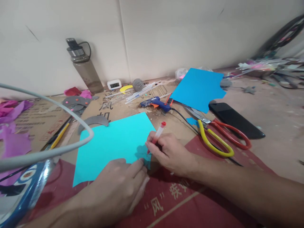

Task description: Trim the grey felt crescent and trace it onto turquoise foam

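A sheet of turquoise paper [109,145] lies in front of me on the cardboard. My right hand [173,153] is closed around a red pen [158,134] with a clear barrel, its tip down at the sheet's lower right corner. At that same corner, my left hand [125,180] has its fingers bent and pressed together on the paper. A small darker turquoise patch [146,157] shows beside those fingertips; whether it is a separate piece I cannot tell. The left fingertips are partly hidden.
Scissors [213,133], a black phone [235,120] and a blue sheet [199,88] lie to the right. Behind are a blue glue gun [155,103], a small clock [114,84] and a bottle [86,71]. A grey curved tube [54,152] crosses the left side.
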Motion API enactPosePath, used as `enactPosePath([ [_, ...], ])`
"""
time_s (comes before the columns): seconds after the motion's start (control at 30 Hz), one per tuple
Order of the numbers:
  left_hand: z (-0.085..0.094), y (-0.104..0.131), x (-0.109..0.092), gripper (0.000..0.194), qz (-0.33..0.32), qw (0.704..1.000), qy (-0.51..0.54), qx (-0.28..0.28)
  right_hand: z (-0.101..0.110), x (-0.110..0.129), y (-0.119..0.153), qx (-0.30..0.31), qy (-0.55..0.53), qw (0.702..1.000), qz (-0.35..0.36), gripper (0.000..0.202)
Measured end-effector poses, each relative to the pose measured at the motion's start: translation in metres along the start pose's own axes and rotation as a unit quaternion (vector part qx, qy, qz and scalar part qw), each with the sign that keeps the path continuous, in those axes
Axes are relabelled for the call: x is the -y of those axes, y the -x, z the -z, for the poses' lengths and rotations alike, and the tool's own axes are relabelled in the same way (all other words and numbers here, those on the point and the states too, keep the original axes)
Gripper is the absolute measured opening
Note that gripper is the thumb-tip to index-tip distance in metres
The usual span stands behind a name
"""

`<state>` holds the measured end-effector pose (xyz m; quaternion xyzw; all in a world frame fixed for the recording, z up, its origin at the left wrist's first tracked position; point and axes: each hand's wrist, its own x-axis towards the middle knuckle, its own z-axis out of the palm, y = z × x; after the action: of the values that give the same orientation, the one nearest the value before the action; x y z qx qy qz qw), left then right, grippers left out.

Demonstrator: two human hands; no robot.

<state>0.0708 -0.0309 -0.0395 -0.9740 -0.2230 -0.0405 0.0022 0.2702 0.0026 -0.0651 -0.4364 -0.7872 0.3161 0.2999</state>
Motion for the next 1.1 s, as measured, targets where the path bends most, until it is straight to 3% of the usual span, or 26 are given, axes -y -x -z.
enactPosePath([
  [0.3,0.0034,-0.0043,-0.0003,0.022,-0.008,1.0,-0.003,-0.012,-0.0005,0.0009,0.0003,0.014,0.01,1.0,0.002,0.034],
  [0.53,0.0002,-0.0007,-0.001,0.021,-0.005,0.999,-0.034,0.038,-0.0036,-0.0017,0.001,-0.005,0.024,1.0,0.017,0.034],
  [1.1,0.0028,-0.0017,-0.0012,0.024,-0.002,0.998,-0.035,0.046,-0.0038,0.0003,0.0002,-0.007,0.025,1.0,0.007,0.033],
])
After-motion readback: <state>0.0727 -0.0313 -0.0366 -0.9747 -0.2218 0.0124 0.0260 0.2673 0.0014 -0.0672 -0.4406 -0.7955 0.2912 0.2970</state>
